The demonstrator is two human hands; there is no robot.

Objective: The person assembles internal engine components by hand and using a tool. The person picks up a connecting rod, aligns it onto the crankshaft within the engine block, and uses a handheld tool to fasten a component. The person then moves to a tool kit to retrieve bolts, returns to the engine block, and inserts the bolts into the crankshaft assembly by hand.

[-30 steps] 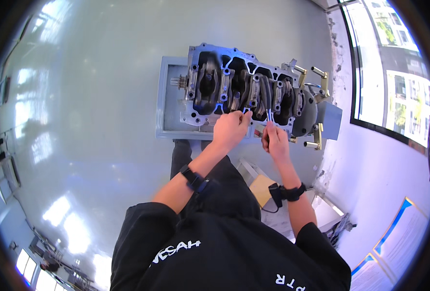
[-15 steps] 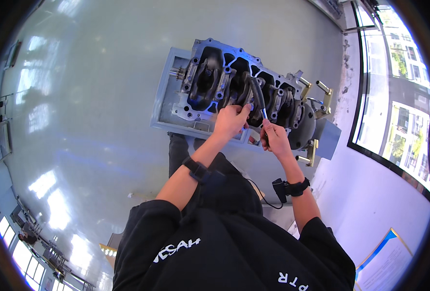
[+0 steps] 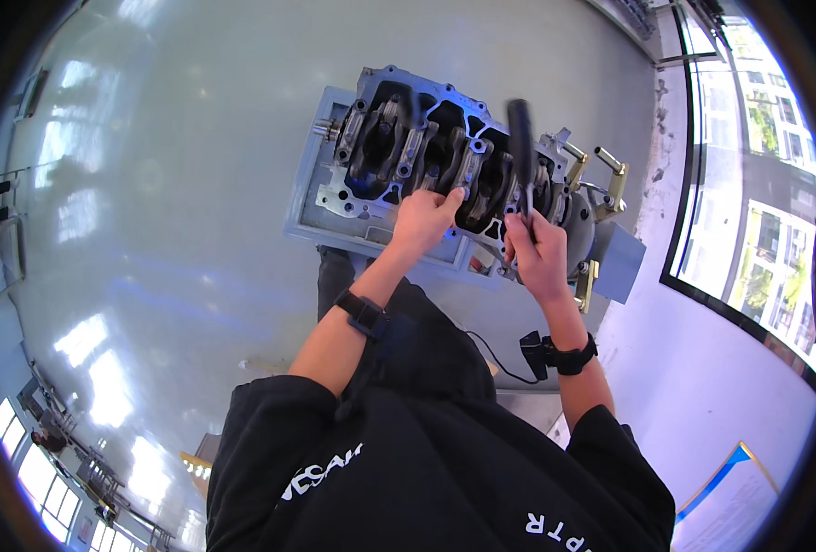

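Observation:
An engine block (image 3: 434, 109) lies with its open side up, its crankshaft (image 3: 380, 143) and metal bearing caps showing inside. My left hand (image 3: 423, 221) is closed at the block's near edge. Its thumb tip rests at the near end of a middle bearing cap (image 3: 470, 167); what the curled fingers hold is hidden. Farther right, my right hand (image 3: 538, 250) grips the silver shaft end of a hand tool (image 3: 520, 129) with a thick black handle. That handle points away from me over the block, blurred by motion, and I cannot tell the tool's exact kind.
Beneath the block is a grey tray-like stand (image 3: 302, 207). Brass-coloured posts (image 3: 612, 170) and a round dark flange (image 3: 575, 230) stand at its right end. A white wall (image 3: 670, 340) with a window (image 3: 753, 212) rises on the right.
The black-handled tool has swung up and to the right, off the middle of the block. My right hand has risen slightly; my left hand stays by the near edge, its fingers more curled.

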